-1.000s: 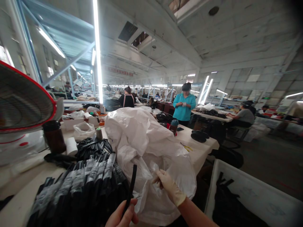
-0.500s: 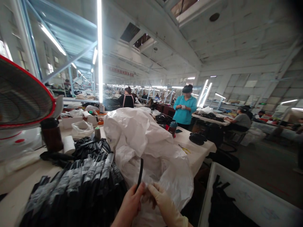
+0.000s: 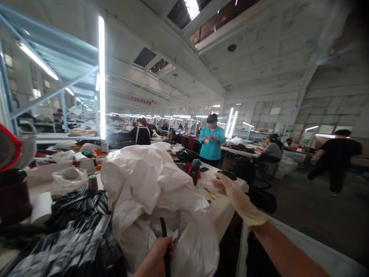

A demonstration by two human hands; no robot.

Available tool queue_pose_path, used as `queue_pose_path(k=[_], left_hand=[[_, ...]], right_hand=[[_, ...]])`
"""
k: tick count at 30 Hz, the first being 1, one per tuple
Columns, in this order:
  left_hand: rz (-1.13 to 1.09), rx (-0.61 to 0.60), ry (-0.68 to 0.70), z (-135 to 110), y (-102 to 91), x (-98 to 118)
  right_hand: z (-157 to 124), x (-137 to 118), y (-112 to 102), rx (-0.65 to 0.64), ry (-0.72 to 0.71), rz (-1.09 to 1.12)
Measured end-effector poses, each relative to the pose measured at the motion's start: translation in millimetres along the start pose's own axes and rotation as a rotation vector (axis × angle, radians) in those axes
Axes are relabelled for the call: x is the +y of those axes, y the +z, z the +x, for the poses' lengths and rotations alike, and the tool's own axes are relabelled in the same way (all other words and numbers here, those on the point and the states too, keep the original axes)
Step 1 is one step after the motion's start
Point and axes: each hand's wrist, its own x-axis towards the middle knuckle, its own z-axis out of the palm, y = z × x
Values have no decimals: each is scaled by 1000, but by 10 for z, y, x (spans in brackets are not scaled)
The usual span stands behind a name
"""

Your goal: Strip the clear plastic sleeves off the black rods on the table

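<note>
My left hand (image 3: pixel 158 254) is closed around a black strip (image 3: pixel 163 227), which stands up out of the fist in front of a large white plastic sack (image 3: pixel 161 181). My right hand (image 3: pixel 230 190), in a pale glove, is stretched out over the right side of the table, fingers apart and a little blurred, with nothing visible in them. Just left of it lies a small yellow-handled cutting tool (image 3: pixel 211 193). A flat black object (image 3: pixel 227 175) is partly behind the gloved fingers. Bundles of black strips (image 3: pixel 72 246) wrapped in clear film lie at the lower left.
A dark bottle (image 3: pixel 195 172) and a phone (image 3: pixel 204 169) stand and lie farther back on the table (image 3: pixel 227 209). At left are a thread cone (image 3: pixel 92 184), a brown jar (image 3: pixel 14 196) and a red-rimmed fan (image 3: pixel 10 148). A white bin (image 3: pixel 243 250) is at right. A person in turquoise (image 3: pixel 212 140) stands beyond.
My right hand has left my left hand and reached right and forward across the table. The left hand still holds the black strip. The view has turned right; a walking person now shows.
</note>
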Motion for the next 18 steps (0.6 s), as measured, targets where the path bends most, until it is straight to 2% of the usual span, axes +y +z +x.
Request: queue_pose_path(k=[3,6,11,15,18], left_hand=[[-48,66,-46,121,128,75],[-115,96,-43,161,177,124],[-231,88,4,126,206,77],[-279,70,21,104,224,12],[-291,71,44,76,215,-1]], right_hand=[[549,-163,-349,204,57,23],[835,-129,-561,281,147,56],[887,109,-651,298,244,74],[832,254,-586,247,255,77],[775,269,-483,194,237,100]])
